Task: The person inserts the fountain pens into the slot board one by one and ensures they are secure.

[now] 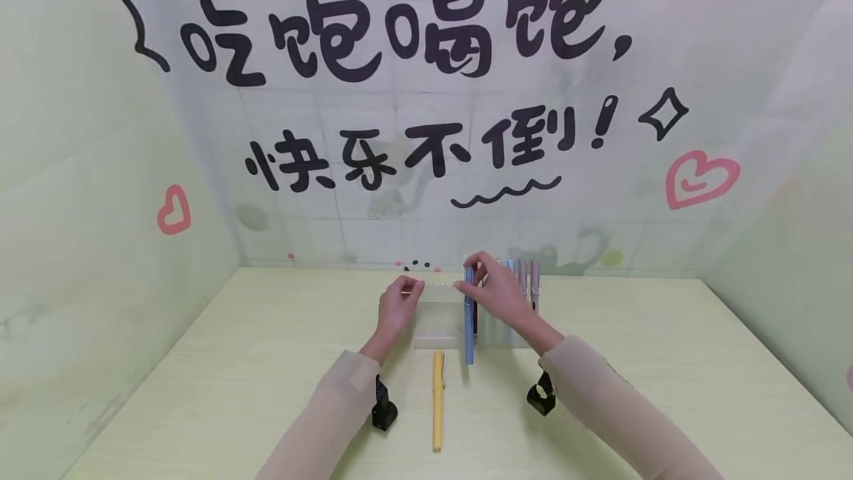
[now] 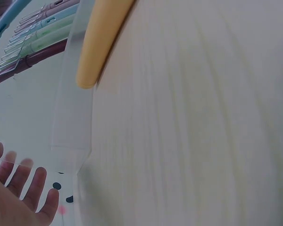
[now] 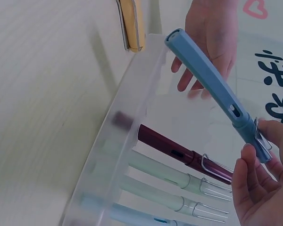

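A clear pen stand (image 1: 436,342) with a frosted front lip stands at the back of the table. At its top left edge my left hand (image 1: 398,307) holds the clear panel, the fingertips (image 2: 26,163) showing pale through the plastic. My right hand (image 1: 498,293) pinches a blue fountain pen (image 3: 205,77) near its clip end, between thumb and fingers. The blue pen hangs lengthwise before the stand, its other end pointing down toward the table. Beside it, a maroon pen (image 3: 167,148) leans in the stand.
Right of the maroon pen, the stand holds green pens (image 3: 155,169), a light blue pen (image 3: 132,214) and purple pens (image 1: 534,280). A yellow pen (image 1: 437,398) lies on the table in front. Behind rises a printed backdrop (image 1: 413,228), with side panels at left and right.
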`<state>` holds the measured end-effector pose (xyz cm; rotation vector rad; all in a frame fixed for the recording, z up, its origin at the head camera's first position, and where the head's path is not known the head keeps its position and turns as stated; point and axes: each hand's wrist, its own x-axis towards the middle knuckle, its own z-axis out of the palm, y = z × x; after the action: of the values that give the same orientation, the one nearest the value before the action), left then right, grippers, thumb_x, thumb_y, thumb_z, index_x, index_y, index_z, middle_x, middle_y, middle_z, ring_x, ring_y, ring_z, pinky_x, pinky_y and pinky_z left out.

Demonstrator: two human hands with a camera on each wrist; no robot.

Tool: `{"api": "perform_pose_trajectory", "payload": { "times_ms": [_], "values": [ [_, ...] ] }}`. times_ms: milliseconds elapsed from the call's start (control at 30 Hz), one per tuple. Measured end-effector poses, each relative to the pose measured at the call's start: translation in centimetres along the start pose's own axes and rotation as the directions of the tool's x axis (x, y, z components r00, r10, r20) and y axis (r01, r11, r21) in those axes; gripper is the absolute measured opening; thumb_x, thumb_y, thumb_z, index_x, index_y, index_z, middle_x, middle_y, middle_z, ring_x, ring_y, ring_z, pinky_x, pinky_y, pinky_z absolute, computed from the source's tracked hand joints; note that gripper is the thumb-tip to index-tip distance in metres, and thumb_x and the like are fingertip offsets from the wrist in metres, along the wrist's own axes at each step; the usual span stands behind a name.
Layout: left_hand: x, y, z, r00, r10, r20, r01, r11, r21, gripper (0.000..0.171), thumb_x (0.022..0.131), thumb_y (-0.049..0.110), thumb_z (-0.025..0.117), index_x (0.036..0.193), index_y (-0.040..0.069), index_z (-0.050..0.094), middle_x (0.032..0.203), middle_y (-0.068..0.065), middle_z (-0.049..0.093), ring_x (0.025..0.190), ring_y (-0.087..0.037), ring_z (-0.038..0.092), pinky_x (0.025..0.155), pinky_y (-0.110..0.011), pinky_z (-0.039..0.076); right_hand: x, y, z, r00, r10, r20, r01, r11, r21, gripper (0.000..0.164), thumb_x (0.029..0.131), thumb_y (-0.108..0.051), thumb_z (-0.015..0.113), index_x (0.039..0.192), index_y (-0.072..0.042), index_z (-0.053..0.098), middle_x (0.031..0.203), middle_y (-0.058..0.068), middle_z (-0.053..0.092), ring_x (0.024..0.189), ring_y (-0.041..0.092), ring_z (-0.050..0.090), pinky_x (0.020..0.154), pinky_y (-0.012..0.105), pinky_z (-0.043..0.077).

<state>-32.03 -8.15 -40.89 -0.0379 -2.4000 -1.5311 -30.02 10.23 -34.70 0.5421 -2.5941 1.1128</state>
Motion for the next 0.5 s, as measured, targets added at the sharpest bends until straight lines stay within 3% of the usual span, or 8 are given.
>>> {"api": "perform_pose_trajectory", "payload": {
  "times_ms": [500],
  "values": [
    [-0.1,0.0,0.0,1.000,0.014,-0.011,-0.014,1.000,-0.004,0.022,0.089,0.021,0.054,0.094,0.001,0.058,0.091,-0.009,0.060,0.087,-0.023,0.056,0.074,-0.033,0.047,1.5,0.3,-0.4,0.991,0.003,-0.131,-0.003,1.000,0.005,0.033,0.078,-0.023,0.067,0.104,-0.007,0.053,0.070,0.001,0.057,0.052,0.014,0.048,0.043,0.026,0.039]
  ]
}}
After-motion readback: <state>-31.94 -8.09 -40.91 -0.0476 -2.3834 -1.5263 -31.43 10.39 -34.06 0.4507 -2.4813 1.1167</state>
